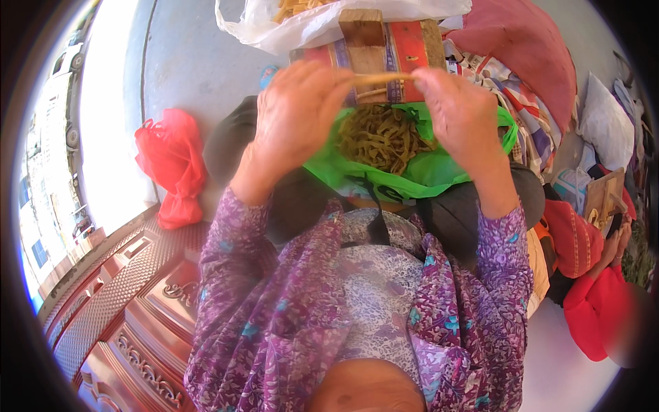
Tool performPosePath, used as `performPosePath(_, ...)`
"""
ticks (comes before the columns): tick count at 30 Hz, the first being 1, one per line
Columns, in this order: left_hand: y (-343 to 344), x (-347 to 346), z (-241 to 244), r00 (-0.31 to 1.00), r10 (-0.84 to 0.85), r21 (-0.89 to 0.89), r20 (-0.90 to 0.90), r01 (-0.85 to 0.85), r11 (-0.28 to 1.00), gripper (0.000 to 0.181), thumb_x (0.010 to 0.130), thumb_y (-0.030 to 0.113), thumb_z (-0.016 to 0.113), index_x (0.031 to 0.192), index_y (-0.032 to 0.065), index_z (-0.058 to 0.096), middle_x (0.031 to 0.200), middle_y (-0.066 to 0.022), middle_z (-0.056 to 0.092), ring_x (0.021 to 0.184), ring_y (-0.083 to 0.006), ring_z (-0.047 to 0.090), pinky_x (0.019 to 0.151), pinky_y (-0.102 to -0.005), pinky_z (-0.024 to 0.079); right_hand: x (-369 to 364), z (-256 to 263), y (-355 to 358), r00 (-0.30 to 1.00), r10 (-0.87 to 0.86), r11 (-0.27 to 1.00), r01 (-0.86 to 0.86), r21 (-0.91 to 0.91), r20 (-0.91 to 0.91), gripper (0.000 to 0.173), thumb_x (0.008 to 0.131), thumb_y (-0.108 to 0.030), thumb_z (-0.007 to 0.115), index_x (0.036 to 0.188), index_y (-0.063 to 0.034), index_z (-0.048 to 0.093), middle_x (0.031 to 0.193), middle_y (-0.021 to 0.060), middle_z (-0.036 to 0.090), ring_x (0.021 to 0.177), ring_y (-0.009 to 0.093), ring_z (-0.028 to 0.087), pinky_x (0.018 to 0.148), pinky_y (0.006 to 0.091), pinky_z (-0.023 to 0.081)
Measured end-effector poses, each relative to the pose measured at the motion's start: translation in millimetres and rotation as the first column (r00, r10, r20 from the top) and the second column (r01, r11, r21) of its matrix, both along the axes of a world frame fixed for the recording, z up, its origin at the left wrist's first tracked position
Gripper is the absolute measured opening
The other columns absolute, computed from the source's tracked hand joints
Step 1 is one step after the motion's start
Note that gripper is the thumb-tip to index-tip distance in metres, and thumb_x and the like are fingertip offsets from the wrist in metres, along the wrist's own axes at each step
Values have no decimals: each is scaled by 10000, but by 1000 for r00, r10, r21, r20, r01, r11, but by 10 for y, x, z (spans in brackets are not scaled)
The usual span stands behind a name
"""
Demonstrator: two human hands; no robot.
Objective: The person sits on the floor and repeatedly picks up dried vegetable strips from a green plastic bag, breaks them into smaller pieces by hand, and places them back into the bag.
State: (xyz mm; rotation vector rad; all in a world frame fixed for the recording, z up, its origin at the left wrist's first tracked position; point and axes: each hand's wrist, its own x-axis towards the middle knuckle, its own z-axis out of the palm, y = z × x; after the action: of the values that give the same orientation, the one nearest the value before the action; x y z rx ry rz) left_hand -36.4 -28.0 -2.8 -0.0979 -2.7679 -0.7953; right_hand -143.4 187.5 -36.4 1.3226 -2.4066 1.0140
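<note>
A thin tan strip (383, 78) is stretched level between my two hands, its material unclear. The fingers of my left hand (298, 110) pinch one end, and my right hand (461, 113) pinches the other. Just beyond the strip stands a box or block with red and blue printed covering (409, 44), with a wooden block (361, 28) on top and thin sticks at its near side. Below my hands, a green plastic bag (443, 177) lies over my lap, opened around a heap of olive-brown strips (381, 136).
A white plastic bag (257, 26) with pale yellow pieces lies beyond the box. A knotted red plastic bag (172, 165) is at the left, near a metallic embossed door (149, 329). Coloured cloth (535, 67) lies at the right, and a person in red (592, 309) sits close by.
</note>
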Motion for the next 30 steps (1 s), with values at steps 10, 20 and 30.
performPosePath(10,-227,-236,-414,960,221,-132,-170,-245,961,146,938,101,629,1028,17,709,802,-110,669,660,-221,641,643,-331,505,-440,-444,-133,984,-34,986,62,155,-172,43,892,-131,661,929,-126,641,693,97,645,628,299,656,518,409,485)
performPosePath(20,200,252,-72,965,212,222,-152,-176,959,136,910,77,668,1014,11,726,951,-120,702,858,-219,668,769,-328,525,138,-214,185,993,114,993,-113,-26,36,186,845,-119,670,1028,-117,641,782,65,643,701,246,644,584,353,506)
performPosePath(30,428,679,-180,801,-502,891,325,-438,-122,241,1027,201,540,977,-17,628,609,-39,547,472,-134,508,481,-247,423,367,-245,243,969,240,961,-245,-125,-50,223,826,-118,715,1034,-55,665,780,43,627,660,227,629,581,355,512)
